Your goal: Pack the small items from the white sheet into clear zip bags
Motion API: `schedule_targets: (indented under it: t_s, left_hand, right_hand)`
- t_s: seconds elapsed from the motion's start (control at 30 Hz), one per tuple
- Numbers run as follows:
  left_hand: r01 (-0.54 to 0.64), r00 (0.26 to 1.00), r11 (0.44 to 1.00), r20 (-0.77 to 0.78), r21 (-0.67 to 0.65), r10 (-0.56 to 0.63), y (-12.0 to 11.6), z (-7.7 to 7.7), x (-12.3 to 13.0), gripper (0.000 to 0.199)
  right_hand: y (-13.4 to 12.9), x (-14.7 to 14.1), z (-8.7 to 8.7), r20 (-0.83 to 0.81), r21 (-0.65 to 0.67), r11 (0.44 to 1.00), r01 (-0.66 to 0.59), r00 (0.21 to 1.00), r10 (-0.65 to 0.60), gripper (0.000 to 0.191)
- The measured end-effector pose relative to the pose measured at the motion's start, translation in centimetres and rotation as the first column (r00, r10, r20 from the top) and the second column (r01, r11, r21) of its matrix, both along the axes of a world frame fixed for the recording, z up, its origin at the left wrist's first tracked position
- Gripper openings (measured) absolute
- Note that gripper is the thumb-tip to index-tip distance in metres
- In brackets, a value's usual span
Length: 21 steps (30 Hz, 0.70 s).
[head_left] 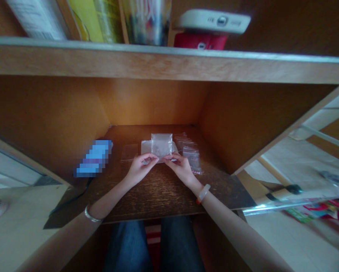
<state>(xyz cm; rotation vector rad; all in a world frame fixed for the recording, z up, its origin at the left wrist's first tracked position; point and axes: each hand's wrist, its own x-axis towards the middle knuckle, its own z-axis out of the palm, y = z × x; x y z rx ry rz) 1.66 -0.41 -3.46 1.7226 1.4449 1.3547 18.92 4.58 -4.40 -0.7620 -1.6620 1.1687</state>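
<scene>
A small clear plastic bag point(162, 142) is held up over the dark wooden desk, pinched at its near edge by both hands. My left hand point(142, 166) grips the near left corner between thumb and fingers. At the near right corner, my right hand point(181, 164) pinches the same bag. Behind and under it lies a white sheet point(145, 146), partly covered. To the right, several clear zip bags point(191, 156) overlap in a fanned pile. Another flat clear bag point(129, 152) rests left of the sheet. What the bag contains, if anything, I cannot make out.
A phone point(94, 158) with a blurred-out screen leans at the desk's left side, its cable running to the front edge. Wooden walls enclose the desk point(147, 200). Overhead, a shelf point(158, 62) carries a white box point(214, 20), a red item point(200, 40) and several containers.
</scene>
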Motion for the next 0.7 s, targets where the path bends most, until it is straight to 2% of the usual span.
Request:
schedule_targets:
  t_s: [0.43,0.7]
  left_hand:
    - [0.057,0.998,0.998,-0.006,-0.007,-0.057,-0.22,-0.21,0.19,0.012]
    - [0.042,0.998,0.999,-0.042,0.012,-0.042,-0.26,0.0,0.14,0.012]
  right_hand:
    - [-0.14,-0.04,0.01,0.037,0.04,0.999,-0.023,0.999,0.021,0.014]
    - [-0.12,0.06,-0.05,0.047,0.039,0.998,-0.04,0.998,0.038,0.016]
